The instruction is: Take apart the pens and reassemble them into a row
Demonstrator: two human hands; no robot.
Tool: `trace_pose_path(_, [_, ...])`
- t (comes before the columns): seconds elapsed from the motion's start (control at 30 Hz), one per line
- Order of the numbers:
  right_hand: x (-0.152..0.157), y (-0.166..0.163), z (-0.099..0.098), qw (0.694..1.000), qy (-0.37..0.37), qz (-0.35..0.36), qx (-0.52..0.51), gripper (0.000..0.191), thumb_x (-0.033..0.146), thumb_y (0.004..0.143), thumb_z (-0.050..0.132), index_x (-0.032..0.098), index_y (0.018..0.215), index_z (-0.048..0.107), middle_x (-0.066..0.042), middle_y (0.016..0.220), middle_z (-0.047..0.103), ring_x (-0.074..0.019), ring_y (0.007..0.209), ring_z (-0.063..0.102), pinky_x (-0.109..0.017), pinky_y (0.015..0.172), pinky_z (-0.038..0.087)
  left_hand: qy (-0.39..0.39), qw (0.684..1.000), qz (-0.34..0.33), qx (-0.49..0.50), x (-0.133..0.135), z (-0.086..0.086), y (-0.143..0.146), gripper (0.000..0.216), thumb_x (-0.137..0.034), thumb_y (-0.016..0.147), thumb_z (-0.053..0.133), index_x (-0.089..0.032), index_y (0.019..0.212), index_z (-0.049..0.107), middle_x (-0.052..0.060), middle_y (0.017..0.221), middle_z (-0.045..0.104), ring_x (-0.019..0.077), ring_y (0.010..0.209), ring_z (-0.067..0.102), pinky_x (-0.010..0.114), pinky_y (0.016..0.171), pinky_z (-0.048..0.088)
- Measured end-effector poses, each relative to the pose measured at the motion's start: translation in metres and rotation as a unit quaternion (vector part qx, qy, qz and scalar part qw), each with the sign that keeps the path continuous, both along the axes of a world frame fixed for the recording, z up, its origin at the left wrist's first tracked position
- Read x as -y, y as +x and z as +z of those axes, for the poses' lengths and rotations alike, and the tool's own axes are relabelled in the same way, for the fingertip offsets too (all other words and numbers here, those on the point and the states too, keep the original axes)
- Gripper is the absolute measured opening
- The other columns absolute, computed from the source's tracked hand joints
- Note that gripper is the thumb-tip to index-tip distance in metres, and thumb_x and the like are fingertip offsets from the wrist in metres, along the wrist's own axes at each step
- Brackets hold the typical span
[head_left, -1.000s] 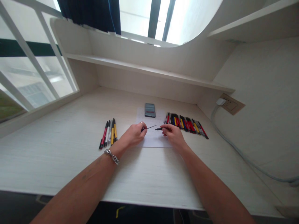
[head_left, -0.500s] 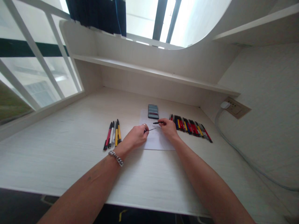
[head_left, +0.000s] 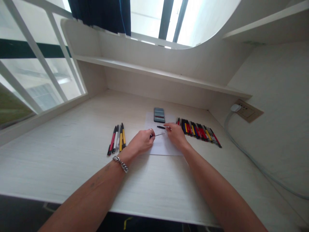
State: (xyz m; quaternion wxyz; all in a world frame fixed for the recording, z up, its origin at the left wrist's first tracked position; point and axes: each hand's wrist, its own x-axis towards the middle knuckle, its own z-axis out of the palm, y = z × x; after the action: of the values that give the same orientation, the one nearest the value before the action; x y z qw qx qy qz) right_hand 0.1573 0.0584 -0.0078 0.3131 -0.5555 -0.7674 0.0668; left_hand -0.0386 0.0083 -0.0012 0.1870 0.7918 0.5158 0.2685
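Over the white paper (head_left: 159, 149), my left hand (head_left: 144, 140) is closed around the dark end of a thin pen refill (head_left: 159, 134), whose slim length points right toward my other hand. My right hand (head_left: 177, 135) has its fingertips pinched at the right end of a short black pen barrel (head_left: 161, 127), which lies level just above the refill. Fingers partly cover the barrel's right end. Behind both hands a phone (head_left: 159, 115) lies on the desk at the paper's top edge, screen up.
Several pens (head_left: 117, 138) lie side by side left of my left hand. A long row of pens (head_left: 199, 131) in red, black, yellow and blue stretches right of the paper. A wall socket (head_left: 249, 111) holds a white plug with a cable (head_left: 243, 153). A shelf (head_left: 154, 72) runs along the back.
The black barrel's left end has shifted slightly left and its tilt has changed a little. My left hand still grips the refill; the whole view has drifted slightly.
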Motion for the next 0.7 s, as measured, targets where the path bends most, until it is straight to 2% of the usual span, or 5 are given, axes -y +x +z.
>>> trace_pose_path(0.13, [0.028,0.006,0.008,0.998,0.000,0.062,-0.023,0.023,0.021,0.087,0.051,0.024,0.101,0.069,-0.006,0.102,0.069,-0.0204,0.094,0.062,-0.033,0.086,0.044,0.008,1.000,-0.018,0.003,0.003,0.001,0.002,0.020,-0.028,0.085,0.047,-0.018,0.091,0.064,0.009,0.083,0.070,0.0191,0.077,0.063,0.028,0.070,0.044])
trace_pose_path(0.27, [0.051,0.011,0.002,0.996,0.001,0.081,-0.038,0.019,0.023,0.086,0.054,0.023,0.096,0.070,-0.006,0.094,0.069,-0.0192,0.086,0.062,-0.031,0.079,0.044,0.012,0.999,-0.034,-0.001,0.006,0.002,0.005,0.019,-0.027,0.085,0.048,-0.019,0.089,0.064,0.008,0.083,0.070,0.0183,0.075,0.063,0.027,0.068,0.044])
trace_pose_path(0.37, [0.055,0.012,0.000,0.994,-0.003,0.097,-0.043,0.017,0.020,0.084,0.056,0.022,0.092,0.070,-0.005,0.091,0.070,-0.0181,0.084,0.062,-0.030,0.078,0.044,0.011,0.999,-0.037,-0.004,0.007,0.003,0.006,0.019,-0.027,0.085,0.047,-0.019,0.089,0.064,0.007,0.082,0.070,0.0179,0.074,0.062,0.027,0.068,0.044])
trace_pose_path(0.57, [0.050,0.019,0.004,0.996,0.000,0.075,-0.038,0.013,0.018,0.082,0.058,0.021,0.088,0.070,-0.003,0.087,0.070,-0.0157,0.079,0.062,-0.027,0.074,0.045,0.011,0.999,-0.028,-0.017,0.003,0.001,0.003,0.019,-0.027,0.084,0.048,-0.019,0.088,0.065,0.007,0.083,0.070,0.0176,0.076,0.062,0.026,0.070,0.044])
trace_pose_path(0.7, [0.042,0.031,0.003,0.999,0.010,0.027,-0.037,0.013,0.020,0.081,0.060,0.020,0.088,0.071,-0.004,0.088,0.070,-0.0165,0.081,0.062,-0.027,0.076,0.045,0.010,1.000,-0.003,-0.026,0.000,0.001,0.000,0.020,-0.027,0.084,0.048,-0.020,0.088,0.066,0.007,0.085,0.071,0.0185,0.079,0.063,0.027,0.072,0.044])
